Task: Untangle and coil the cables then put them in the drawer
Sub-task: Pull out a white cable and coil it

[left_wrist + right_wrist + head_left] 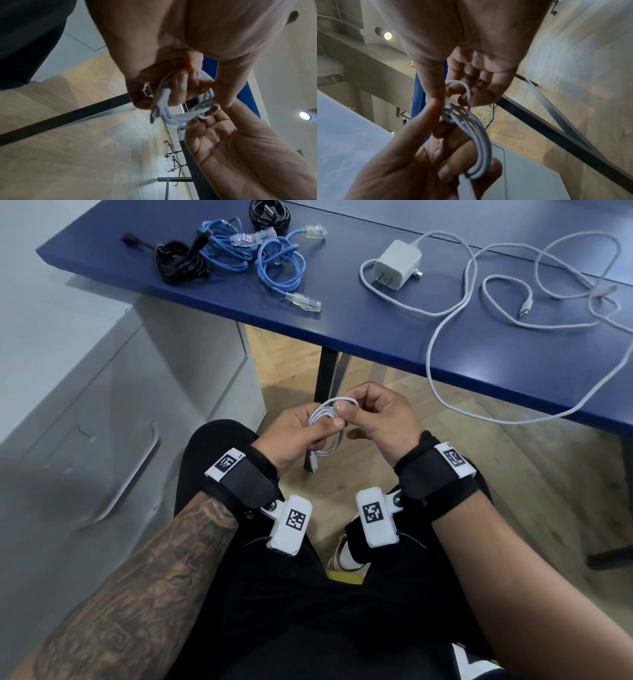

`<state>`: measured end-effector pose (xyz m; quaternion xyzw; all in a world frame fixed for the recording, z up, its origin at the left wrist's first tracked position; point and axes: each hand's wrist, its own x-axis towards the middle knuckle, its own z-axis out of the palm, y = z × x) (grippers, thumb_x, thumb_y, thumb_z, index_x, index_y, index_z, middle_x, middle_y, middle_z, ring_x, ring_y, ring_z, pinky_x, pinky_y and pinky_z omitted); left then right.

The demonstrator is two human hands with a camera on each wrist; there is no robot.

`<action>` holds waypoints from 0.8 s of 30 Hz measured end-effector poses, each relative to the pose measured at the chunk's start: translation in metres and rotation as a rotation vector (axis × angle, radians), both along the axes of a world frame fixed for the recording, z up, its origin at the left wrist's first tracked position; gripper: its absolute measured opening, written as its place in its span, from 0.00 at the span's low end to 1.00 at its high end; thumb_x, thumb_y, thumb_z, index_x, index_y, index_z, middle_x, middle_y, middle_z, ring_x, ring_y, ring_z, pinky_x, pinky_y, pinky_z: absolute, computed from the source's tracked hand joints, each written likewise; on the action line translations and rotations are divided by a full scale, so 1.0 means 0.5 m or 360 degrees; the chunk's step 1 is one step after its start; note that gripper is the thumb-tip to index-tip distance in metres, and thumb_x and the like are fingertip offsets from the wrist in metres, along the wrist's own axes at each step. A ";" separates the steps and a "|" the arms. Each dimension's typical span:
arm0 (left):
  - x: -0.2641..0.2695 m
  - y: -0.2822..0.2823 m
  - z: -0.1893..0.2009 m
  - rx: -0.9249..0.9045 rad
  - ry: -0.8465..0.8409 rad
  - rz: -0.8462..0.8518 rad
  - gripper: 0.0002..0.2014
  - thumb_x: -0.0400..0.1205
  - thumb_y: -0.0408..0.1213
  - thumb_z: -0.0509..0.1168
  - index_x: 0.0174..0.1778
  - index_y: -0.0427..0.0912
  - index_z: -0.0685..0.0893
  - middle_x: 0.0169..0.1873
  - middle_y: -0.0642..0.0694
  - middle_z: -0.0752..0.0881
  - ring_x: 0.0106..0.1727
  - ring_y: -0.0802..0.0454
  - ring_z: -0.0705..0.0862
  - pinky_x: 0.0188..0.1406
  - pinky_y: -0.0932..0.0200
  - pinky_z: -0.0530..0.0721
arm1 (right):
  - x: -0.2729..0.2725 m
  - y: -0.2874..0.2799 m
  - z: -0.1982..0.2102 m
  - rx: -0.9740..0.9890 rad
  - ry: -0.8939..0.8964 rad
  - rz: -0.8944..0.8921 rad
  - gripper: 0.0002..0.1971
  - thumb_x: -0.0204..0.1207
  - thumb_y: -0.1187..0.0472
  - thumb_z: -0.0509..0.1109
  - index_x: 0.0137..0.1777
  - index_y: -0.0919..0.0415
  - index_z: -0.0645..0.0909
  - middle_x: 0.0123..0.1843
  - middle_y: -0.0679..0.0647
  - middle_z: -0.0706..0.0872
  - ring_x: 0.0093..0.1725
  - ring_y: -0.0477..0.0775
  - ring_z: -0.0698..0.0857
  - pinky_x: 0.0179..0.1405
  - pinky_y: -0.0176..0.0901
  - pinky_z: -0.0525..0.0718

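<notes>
While the left hand grips the white cable coil above the lap, the right hand pinches its tail loop; wrap it snugly, keeping the loops together.

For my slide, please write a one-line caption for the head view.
Both hands, left hand and right hand, hold a coiled white cable over the lap, below a blue table.

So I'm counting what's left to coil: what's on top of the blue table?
On the table: black cables, blue cables, a white charger with loose cord. Its far edge is out of frame.
</notes>
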<state>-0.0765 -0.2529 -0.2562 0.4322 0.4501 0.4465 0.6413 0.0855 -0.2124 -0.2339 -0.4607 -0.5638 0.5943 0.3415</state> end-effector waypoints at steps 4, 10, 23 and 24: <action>0.001 0.002 -0.003 -0.0056 0.0006 0.0077 0.03 0.77 0.38 0.69 0.38 0.46 0.84 0.27 0.46 0.70 0.25 0.56 0.62 0.24 0.63 0.60 | -0.008 -0.009 -0.005 0.0286 -0.0091 -0.0137 0.03 0.76 0.63 0.77 0.45 0.56 0.86 0.43 0.61 0.88 0.40 0.51 0.84 0.31 0.36 0.83; 0.002 0.007 -0.018 -0.0119 0.0022 0.0224 0.10 0.77 0.42 0.70 0.30 0.47 0.83 0.26 0.45 0.68 0.24 0.55 0.60 0.22 0.63 0.58 | -0.019 -0.037 -0.035 0.0725 -0.0229 -0.0293 0.12 0.81 0.53 0.72 0.62 0.52 0.88 0.44 0.49 0.89 0.45 0.51 0.89 0.50 0.53 0.89; -0.018 0.024 0.016 -0.0123 -0.0413 0.0212 0.17 0.79 0.47 0.61 0.25 0.44 0.75 0.22 0.50 0.69 0.22 0.57 0.60 0.25 0.59 0.51 | -0.040 -0.016 0.060 0.0631 -0.0301 -0.0301 0.07 0.81 0.60 0.72 0.54 0.57 0.90 0.46 0.44 0.91 0.47 0.41 0.89 0.52 0.41 0.87; -0.019 0.023 0.019 -0.0105 -0.0406 0.0264 0.19 0.80 0.47 0.59 0.23 0.44 0.74 0.21 0.49 0.70 0.21 0.56 0.60 0.24 0.59 0.50 | -0.045 -0.015 0.079 0.0757 -0.0353 -0.0304 0.06 0.81 0.59 0.72 0.52 0.55 0.90 0.44 0.44 0.91 0.46 0.43 0.88 0.52 0.42 0.87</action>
